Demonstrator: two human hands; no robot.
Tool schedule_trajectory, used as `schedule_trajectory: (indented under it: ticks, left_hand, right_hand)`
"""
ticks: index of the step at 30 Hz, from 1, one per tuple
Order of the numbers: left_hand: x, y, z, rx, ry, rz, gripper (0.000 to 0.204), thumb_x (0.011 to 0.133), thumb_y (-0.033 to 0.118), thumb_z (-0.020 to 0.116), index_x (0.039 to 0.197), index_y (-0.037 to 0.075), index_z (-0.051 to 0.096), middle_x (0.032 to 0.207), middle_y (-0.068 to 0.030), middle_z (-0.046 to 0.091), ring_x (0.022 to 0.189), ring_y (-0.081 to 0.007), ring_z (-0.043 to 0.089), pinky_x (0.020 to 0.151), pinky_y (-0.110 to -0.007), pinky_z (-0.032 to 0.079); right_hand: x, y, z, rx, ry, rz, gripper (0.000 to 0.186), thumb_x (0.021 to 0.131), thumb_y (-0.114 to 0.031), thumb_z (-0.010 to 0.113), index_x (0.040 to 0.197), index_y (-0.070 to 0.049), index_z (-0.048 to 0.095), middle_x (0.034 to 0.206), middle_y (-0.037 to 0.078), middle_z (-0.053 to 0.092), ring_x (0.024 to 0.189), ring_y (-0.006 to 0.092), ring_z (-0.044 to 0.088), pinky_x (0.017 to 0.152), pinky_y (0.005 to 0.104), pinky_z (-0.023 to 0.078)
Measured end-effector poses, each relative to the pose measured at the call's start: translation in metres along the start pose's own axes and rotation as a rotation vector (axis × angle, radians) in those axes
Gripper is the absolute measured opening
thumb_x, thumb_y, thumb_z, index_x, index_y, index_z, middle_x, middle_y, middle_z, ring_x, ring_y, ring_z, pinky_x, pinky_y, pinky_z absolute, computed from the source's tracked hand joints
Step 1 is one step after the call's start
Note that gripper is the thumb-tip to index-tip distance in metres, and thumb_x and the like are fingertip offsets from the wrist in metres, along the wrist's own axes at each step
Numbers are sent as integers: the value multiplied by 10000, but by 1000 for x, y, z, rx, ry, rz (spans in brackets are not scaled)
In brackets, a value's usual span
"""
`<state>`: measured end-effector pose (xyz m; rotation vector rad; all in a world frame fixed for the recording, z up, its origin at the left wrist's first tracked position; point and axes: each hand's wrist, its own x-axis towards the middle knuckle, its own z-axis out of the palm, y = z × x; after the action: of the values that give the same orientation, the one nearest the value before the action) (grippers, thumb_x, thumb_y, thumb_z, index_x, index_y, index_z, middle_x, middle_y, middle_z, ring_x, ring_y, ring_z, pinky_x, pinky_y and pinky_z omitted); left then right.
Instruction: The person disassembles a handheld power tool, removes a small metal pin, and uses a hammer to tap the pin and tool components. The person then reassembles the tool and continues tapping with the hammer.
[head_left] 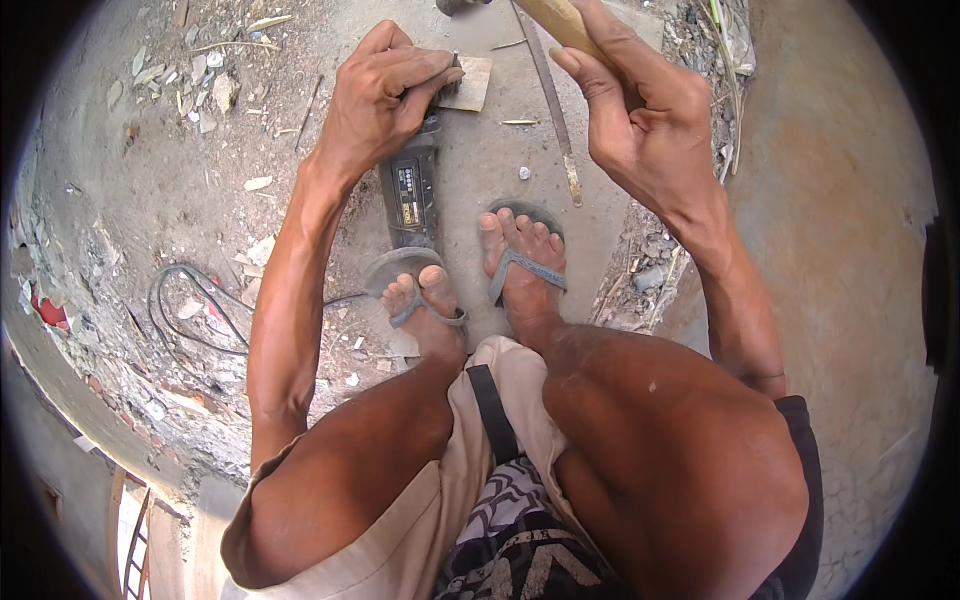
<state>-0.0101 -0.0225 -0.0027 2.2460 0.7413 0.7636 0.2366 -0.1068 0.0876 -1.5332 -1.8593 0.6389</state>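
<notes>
My left hand (395, 90) is closed in a pinch on a small dark piece (449, 76), mostly hidden by the fingers, beside a pale flat piece (474, 85). My right hand (655, 115) is wrapped round the wooden handle (562, 22) of what looks like a hammer. A dark head (462, 5) shows at the upper edge, partly cut off. Below my left hand, a dark power tool like an angle grinder (408, 190) lies on the ground, its far end hidden.
A long thin metal strip (548, 100) lies between my hands. My sandalled feet (522, 250) stand close to the tool. A black cable (205, 290) loops at the left. Rubble (225, 92) covers the left ground, and more debris (650, 277) lines the smooth floor (840, 250) at right.
</notes>
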Motion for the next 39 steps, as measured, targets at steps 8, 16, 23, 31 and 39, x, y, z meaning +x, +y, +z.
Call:
schedule_trajectory:
  ticks: [8,16,23,31,39]
  left_hand:
    - [2,-1,0,33,-18,43,118,846,86,823,961,56,825,789,-34,749,757,-184,569,704,-335,513]
    - [-4,-6,5,-160,102,-264,131,883,138,836,996,75,850,741,-16,706,729,-128,552,631,-295,471]
    - [-2,-7,5,-114,60,-183,140,898,124,830,1023,62,841,754,-14,681,753,-118,560,648,-288,464]
    - [3,-3,0,-7,4,-47,118,886,85,817,1000,62,832,744,-29,669,750,-154,559,656,-315,485]
    - [5,5,-2,54,-28,-71,141,875,66,811,1014,56,826,734,-45,658,734,-171,553,649,-332,489]
  right_hand:
    - [-16,-1,8,-18,24,151,358,947,-19,701,1301,37,690,754,235,710,571,184,680,511,341,496]
    - [-20,3,9,106,176,217,367,999,-58,718,1347,48,679,1060,154,793,816,80,690,671,221,551]
    - [-22,-9,11,102,109,301,361,997,-68,710,1334,58,677,950,146,755,768,90,654,653,247,525]
    - [-19,-5,19,111,94,189,342,959,-55,714,1282,54,699,668,200,665,518,143,581,492,323,460]
    - [4,-11,4,75,215,61,337,955,21,691,1289,67,690,800,182,731,630,105,639,538,271,485]
